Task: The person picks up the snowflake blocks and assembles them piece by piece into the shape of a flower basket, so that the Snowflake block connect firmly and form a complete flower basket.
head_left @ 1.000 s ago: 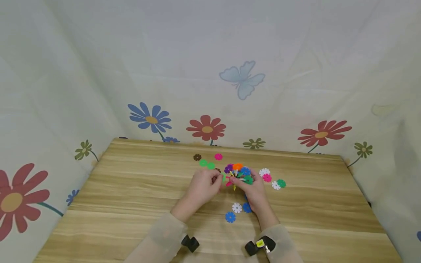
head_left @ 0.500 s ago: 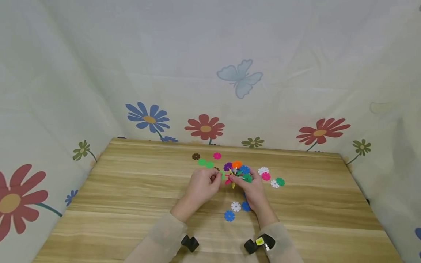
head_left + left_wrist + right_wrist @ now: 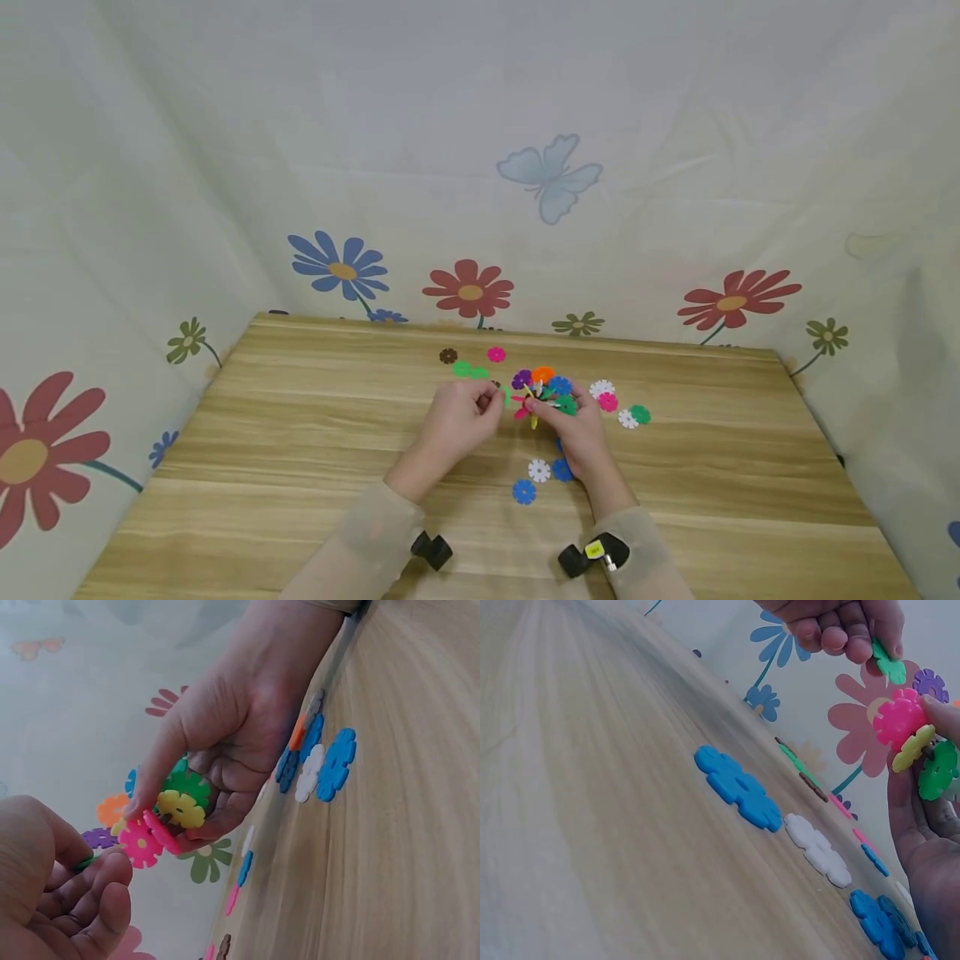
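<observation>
My right hand (image 3: 588,433) holds a cluster of interlocking flower-shaped plastic discs (image 3: 542,396) above the table, its thumb pressing on the near side. Pink (image 3: 140,844), yellow (image 3: 181,808), green, orange, purple and blue discs make up the cluster, slotted into each other at angles. To its left, my left hand (image 3: 461,421) pinches a single light green disc (image 3: 889,664) between thumb and forefinger. That disc is held close beside the pink disc (image 3: 900,718), with a small gap showing in the right wrist view. In the left wrist view the left fingers hide most of it.
Loose discs lie flat on the wooden table (image 3: 300,433). Brown (image 3: 448,356), pink (image 3: 497,354) and light green ones (image 3: 461,368) are behind the left hand. White, pink and green (image 3: 640,415) ones are at right; blue (image 3: 524,492) and white (image 3: 538,471) ones nearer. A flowered cloth hangs behind.
My left hand has drawn slightly left, taking the light green disc a little away from the cluster. My right hand keeps its hold, almost still.
</observation>
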`<state>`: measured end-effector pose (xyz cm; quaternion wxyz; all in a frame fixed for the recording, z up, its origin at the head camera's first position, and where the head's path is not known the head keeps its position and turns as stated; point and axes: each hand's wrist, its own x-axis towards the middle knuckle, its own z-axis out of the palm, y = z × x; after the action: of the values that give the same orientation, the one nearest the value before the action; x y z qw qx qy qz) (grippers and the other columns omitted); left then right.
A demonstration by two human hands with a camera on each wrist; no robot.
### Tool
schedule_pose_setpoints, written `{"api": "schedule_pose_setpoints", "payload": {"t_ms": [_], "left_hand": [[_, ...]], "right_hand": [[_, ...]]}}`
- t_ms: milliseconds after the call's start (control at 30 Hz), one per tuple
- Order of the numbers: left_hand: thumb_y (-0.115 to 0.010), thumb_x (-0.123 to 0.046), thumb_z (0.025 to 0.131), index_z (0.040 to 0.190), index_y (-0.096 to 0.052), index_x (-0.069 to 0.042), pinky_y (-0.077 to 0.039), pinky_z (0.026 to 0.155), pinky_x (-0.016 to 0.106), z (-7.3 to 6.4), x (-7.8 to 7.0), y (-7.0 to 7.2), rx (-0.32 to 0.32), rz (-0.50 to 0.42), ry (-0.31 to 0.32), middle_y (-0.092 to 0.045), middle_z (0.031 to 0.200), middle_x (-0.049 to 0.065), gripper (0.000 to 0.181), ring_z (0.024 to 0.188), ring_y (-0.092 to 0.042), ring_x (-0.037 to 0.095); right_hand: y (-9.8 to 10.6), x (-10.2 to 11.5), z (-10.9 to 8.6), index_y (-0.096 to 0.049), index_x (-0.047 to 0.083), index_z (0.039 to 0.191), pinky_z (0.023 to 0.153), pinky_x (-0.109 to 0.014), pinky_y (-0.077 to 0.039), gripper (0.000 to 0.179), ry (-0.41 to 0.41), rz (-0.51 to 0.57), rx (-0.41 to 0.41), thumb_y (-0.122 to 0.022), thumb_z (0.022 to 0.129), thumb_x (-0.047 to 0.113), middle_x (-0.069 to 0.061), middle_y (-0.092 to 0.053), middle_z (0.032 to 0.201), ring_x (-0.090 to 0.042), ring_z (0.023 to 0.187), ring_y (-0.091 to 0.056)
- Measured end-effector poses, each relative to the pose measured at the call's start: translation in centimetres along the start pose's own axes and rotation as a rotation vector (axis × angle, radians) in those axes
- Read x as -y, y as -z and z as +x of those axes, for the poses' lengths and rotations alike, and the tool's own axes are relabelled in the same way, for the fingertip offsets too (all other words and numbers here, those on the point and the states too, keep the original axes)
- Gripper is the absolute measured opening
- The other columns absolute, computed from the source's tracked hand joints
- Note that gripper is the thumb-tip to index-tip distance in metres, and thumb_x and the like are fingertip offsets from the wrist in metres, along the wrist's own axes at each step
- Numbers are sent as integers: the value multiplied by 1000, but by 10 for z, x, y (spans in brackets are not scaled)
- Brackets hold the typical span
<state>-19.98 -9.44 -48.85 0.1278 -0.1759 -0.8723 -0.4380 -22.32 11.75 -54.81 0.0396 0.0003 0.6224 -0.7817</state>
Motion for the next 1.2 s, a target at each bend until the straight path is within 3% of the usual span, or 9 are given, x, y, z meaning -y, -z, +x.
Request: {"api": "schedule_pose_setpoints", "payload": {"t_ms": [467, 633, 733, 900, 1200], "left_hand": [[-70, -6, 101, 67, -64, -16, -34, 44, 19, 0, 1, -2, 42, 7, -20, -51, 55, -11, 36, 46, -41, 3], [-70, -5, 102, 67, -64, -15, -32, 44, 18, -2, 2, -6, 26, 17, -17, -50, 55, -10, 37, 46, -39, 2], [-70, -5, 104, 74, -70, -11, -35, 44, 18, -4, 1, -12, 2, 21, -19, -54, 57, -9, 31, 47, -42, 1], [-67, -4, 107, 84, -75, -5, -46, 44, 20, -8, -3, -19, -18, -13, -3, -64, 64, -6, 24, 51, -58, -1], [-65, -5, 108, 86, -76, -5, -47, 42, 21, -8, -4, -18, 54, -43, 64, -64, 62, -8, 25, 53, -63, -2]], "right_hand": [[-1, 2, 0, -66, 3, 133, 95, -29, -62, 49, 24, -26, 43, -89, 91, 4, -5, -77, 116, -19, 104, -73], [-2, 2, 0, -66, 3, 131, 95, -30, -62, 47, 37, -23, 63, -89, 90, 3, -6, -77, 116, -20, 105, -74], [-2, 1, 0, -68, 4, 130, 96, -30, -62, 44, 33, -10, 49, -89, 91, 4, -5, -77, 116, -20, 105, -73], [-1, 0, -1, -69, 3, 129, 98, -32, -61, 39, 39, 7, 56, -86, 94, 2, -6, -78, 114, -20, 105, -73], [1, -1, -1, -68, 1, 127, 98, -31, -61, 42, 32, -43, 85, -89, 91, 6, -7, -78, 113, -22, 104, -75]]}}
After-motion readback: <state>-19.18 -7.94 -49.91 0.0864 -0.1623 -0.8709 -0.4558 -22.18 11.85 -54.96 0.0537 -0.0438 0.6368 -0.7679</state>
